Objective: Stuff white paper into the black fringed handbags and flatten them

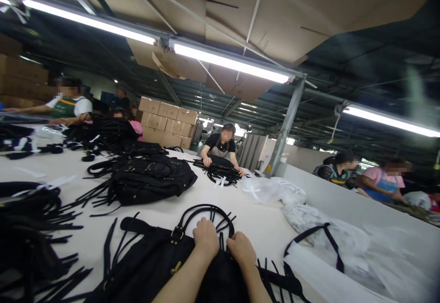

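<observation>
Bends the left hand over the top of a black bag, inside the sweep of its raised handle, and curls the right hand just beside, near the handle's right end. Hides the fingertips of both, so cannot tell from here whether either grip is closed on the cloth or merely touching. Has the bag lying on the white bench directly in front, with thin black straps standing between the 2 hands. Finds a 2nd black bag farther up the bench and a dark heap of strapped bags at the left edge. Sees clear plastic and a white sheet to the right. Faces, across the bench, a person with both hands on another black bag. Looks past to stacked cartons, a slanted post and 3 lit tubes overhead.
</observation>
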### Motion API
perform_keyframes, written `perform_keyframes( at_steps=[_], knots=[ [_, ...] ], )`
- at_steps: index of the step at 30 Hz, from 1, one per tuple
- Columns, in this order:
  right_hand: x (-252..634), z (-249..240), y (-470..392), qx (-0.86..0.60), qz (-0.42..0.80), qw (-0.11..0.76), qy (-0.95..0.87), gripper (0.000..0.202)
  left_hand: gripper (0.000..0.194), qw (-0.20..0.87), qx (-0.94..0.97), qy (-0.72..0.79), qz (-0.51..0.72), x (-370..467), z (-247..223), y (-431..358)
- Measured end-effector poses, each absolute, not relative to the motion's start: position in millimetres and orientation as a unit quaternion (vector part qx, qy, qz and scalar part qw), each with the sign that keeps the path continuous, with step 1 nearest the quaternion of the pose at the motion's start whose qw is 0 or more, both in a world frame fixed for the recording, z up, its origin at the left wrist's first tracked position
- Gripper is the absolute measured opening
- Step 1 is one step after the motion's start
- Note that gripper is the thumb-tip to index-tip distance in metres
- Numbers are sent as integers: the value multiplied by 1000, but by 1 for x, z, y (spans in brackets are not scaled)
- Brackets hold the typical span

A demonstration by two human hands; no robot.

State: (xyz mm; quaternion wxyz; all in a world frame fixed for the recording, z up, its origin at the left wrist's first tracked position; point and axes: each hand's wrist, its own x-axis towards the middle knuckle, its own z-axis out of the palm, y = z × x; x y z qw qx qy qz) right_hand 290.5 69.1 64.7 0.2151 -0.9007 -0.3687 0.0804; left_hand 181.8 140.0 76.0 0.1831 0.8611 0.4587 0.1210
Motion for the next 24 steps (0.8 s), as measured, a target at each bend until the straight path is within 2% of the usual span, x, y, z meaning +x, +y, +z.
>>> perform_keyframes(
  at_steps=[2, 4, 10, 14, 17, 20, 24],
  knots=[
    [299, 57, 71, -887, 87, 239, -385, 19, 38, 175, 838, 506, 107, 196, 71, 144],
    [308, 51, 73, -868, 100, 275, -402, 15, 34, 178, 827, 522, 107, 205, 63, 145],
    [327, 48, 74, -764, 213, 443, -418, 9, 24, 210, 818, 504, 179, 199, 48, 150],
    [328, 56, 68, -685, 305, 536, -388, 22, 21, 282, 824, 436, 227, 191, 48, 156],
    [321, 61, 63, -633, 354, 585, -363, 30, 29, 320, 837, 361, 259, 189, 46, 160],
    [313, 63, 60, -592, 390, 598, -374, 38, 35, 328, 851, 306, 275, 190, 42, 160],
    [307, 56, 71, -547, 386, 665, -332, 55, 28, 308, 872, 264, 272, 194, 37, 153]
  ],
)
